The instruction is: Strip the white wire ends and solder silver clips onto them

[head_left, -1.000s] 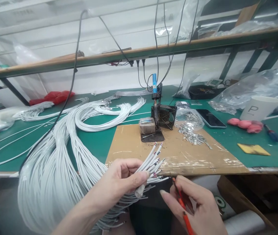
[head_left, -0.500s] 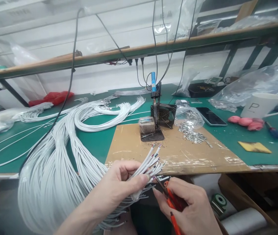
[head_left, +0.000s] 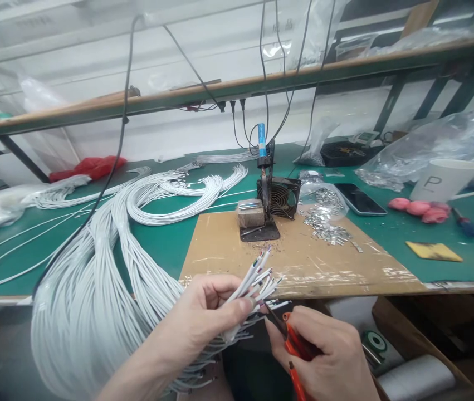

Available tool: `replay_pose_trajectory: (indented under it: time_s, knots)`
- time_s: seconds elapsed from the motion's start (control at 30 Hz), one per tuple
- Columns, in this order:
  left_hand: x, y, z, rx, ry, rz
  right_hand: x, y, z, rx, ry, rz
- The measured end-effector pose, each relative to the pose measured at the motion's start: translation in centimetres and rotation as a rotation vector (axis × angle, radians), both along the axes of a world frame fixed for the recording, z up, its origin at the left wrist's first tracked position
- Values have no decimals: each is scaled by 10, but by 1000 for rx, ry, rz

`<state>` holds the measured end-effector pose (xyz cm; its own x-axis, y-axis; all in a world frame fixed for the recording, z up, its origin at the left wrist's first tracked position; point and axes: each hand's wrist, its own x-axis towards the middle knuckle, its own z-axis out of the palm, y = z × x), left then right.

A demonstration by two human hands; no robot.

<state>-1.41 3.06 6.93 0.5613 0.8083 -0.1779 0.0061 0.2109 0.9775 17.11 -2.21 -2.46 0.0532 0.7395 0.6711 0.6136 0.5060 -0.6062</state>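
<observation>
My left hand (head_left: 207, 312) is closed around a bunch of white cables (head_left: 250, 278), thumb on top, their cut ends fanned out to the upper right. Small coloured wire tips show at some ends. In my right hand (head_left: 324, 345) are orange-handled pliers or cutters (head_left: 293, 342), the fingers wrapped round the grips. The dark jaws reach the cable ends beside my left thumb; whether they bite on a wire I cannot tell. A thick bundle of white cables (head_left: 82, 295) runs from the table down past my left forearm, and more cable ends hang below my left hand.
A soldering iron (head_left: 262, 142) with a blue handle stands on brown board (head_left: 220, 250), before a black fan (head_left: 281, 197). Small metal parts (head_left: 328, 223) lie in a pile right of it. Farther right are a phone (head_left: 360, 199), a yellow sponge (head_left: 434, 251) and a white mug (head_left: 445, 181).
The cable ends in my left hand have shifted slightly, with the upper ones drawn closer together. My right hand and the tool have moved a little right and down.
</observation>
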Motion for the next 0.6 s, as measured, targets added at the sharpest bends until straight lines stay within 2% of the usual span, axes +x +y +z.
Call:
replay_pose_trajectory:
  time_s: [0.13,0.23,0.33,0.43,0.6]
  knots:
    - [0,0,0,-3,4,7,2,0,-1,17,13,-30]
    - [1,-1,0,-23,-10,7,7,-2,6,-16,56,-82]
    - [1,-2,0,-30,-17,1,11,-3,21,-190,335,-128]
    - [0,-3,-2,-29,-11,-10,10,-4,39,-299,681,-90]
    - [-1,-2,-5,-1,-10,-30,3,-2,55,-454,888,53]
